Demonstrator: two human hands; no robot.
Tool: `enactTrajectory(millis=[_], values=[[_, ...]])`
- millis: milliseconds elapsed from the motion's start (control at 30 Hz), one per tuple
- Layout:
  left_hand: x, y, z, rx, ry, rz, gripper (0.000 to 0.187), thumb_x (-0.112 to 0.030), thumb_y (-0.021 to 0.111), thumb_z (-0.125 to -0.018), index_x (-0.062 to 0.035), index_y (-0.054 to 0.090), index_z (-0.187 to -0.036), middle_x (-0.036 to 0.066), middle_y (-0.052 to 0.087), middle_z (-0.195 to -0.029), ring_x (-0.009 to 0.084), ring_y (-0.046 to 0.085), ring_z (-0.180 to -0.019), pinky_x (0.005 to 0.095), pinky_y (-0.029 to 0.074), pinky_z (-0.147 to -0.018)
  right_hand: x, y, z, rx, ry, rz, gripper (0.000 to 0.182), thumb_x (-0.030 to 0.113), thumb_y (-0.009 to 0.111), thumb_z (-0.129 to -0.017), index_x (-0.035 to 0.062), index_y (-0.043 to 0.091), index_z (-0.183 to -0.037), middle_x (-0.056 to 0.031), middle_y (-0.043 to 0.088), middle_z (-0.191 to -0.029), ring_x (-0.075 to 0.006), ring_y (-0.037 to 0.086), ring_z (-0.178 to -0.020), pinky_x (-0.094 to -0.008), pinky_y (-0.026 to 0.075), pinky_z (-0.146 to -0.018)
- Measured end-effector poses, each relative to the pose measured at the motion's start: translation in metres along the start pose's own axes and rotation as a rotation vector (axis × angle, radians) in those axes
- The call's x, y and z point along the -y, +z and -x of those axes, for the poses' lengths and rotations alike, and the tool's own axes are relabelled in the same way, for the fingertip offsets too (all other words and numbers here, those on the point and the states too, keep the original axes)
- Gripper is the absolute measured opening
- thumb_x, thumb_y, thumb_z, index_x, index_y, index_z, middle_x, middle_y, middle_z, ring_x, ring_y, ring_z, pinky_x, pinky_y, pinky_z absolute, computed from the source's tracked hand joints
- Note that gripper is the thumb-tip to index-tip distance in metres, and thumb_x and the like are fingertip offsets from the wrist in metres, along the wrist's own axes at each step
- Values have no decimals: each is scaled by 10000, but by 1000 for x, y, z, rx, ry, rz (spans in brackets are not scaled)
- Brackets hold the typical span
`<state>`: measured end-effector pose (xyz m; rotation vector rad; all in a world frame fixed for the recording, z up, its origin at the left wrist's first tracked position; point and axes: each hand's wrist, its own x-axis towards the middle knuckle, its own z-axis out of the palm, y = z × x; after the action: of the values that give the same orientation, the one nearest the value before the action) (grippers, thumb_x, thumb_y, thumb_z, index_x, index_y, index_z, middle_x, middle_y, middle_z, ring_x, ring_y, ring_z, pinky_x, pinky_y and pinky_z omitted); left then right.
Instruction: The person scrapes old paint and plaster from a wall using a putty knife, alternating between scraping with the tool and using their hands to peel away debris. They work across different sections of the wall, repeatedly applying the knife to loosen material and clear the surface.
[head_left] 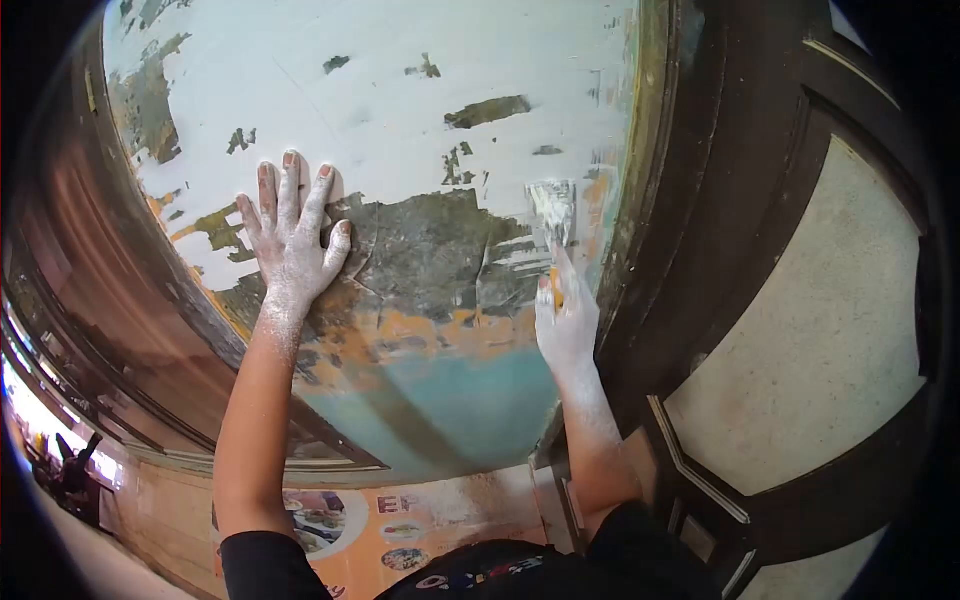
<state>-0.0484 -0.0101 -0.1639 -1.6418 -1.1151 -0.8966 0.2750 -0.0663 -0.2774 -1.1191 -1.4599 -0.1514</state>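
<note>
My left hand [292, 245] lies flat against the wall [400, 60], fingers spread and coated in white dust. In my right hand [568, 320] is a putty knife [552, 205] with a yellow handle, its broad blade smeared white and pointing up the wall. The index finger stretches along the tool toward the blade, which rests on or very close to the surface near the wall's right edge. Between the hands is a bare grey-brown patch [425, 250] where the white coat is gone. Orange and teal paint shows below it.
A dark wooden door [690, 200] with pale panels stands at the right. Brown wooden framing [150, 280] borders the wall at the left. On the floor below lies an orange printed sheet [450, 520] dusted white. A dark object [75, 475] sits at the lower left.
</note>
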Motion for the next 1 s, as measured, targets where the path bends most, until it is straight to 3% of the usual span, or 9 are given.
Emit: enactTrajectory(millis=[133, 300, 500, 600, 767, 833, 1000], values=[[1, 3, 2, -19, 1, 4, 733, -305, 652, -829, -223, 435, -1525, 118, 247, -1651, 372, 129, -1539, 630, 51, -1204, -6, 0, 5, 16, 30, -96, 526, 52, 588, -918, 93, 499, -1435, -224, 622, -1236, -417, 613, -1078, -453, 498, -935], [-1, 3, 5, -41, -2, 2, 721, -313, 653, -831, -226, 447, -1516, 126, 239, -1651, 369, 127, -1538, 611, 42, -1213, -42, 16, 98, 107, 133, -76, 506, 68, 579, -936, 67, 481, -1433, -231, 606, -1277, -433, 597, -1114, -472, 479, -960], [-2, -1, 3, 38, -37, -3, 715, -330, 656, -827, -236, 457, -1508, 134, 248, -1645, 379, 139, -1532, 616, 32, -1212, -8, -6, -4, 38, -42, -17, 502, 85, 557, -955, 87, 466, -1449, -234, 596, -1293, -439, 586, -1145, -477, 480, -965], [1, 4, 5, -21, -11, 18, 715, -329, 658, -825, -244, 459, -1507, 131, 251, -1644, 380, 143, -1531, 619, 36, -1211, -4, -9, -7, 90, 36, -40, 497, 95, 554, -964, 98, 463, -1453, -236, 592, -1297, -439, 582, -1152, -477, 482, -963], [-1, 2, 6, -2, -23, 27, 719, -324, 662, -821, -254, 459, -1507, 127, 256, -1644, 376, 147, -1531, 623, 40, -1209, -60, 10, 100, 157, 37, 44, 490, 82, 559, -958, 112, 484, -1441, -237, 615, -1255, -443, 594, -1134, -468, 486, -966], [1, 3, 5, -25, -10, 27, 719, -328, 664, -819, -261, 461, -1506, 121, 260, -1643, 377, 153, -1529, 629, 50, -1205, -55, 8, 105, 214, 162, -10, 479, 77, 568, -955, 84, 494, -1429, -248, 621, -1247, -439, 597, -1146, -457, 484, -981], [0, 3, 4, -5, -25, 26, 722, -329, 664, -819, -264, 458, -1508, 118, 253, -1646, 374, 162, -1529, 645, 66, -1196, -15, -12, 2, 147, 89, -85, 452, 91, 563, -975, 36, 488, -1418, -255, 610, -1286, -414, 593, -1189, -439, 483, -997]])
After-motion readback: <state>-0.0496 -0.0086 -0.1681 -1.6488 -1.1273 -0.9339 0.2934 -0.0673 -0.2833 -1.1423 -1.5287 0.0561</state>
